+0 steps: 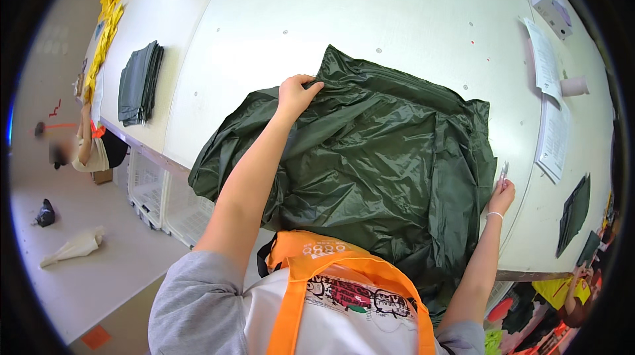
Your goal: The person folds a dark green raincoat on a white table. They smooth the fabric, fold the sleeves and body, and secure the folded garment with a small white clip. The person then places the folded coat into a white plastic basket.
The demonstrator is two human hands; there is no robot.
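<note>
A shiny dark green garment (357,150) of thin fabric lies spread and wrinkled on the white table in front of me. Its lower part hangs over the near edge against my orange apron. At its upper left, my left hand (299,95) pinches the fabric's edge between thumb and fingers. My right hand (501,197) is closed beside the garment's right edge. From its fingers a small, slim, pale tool (504,171) sticks up, its kind too small to make out for certain.
Folded dark green pieces (139,84) are stacked at left, near yellow fabric (109,18). On the right lie printed sheets (552,137), a roll (574,86), a white box (549,3) and another dark green piece (573,215). White crates (147,183) stand below; other people work at both sides.
</note>
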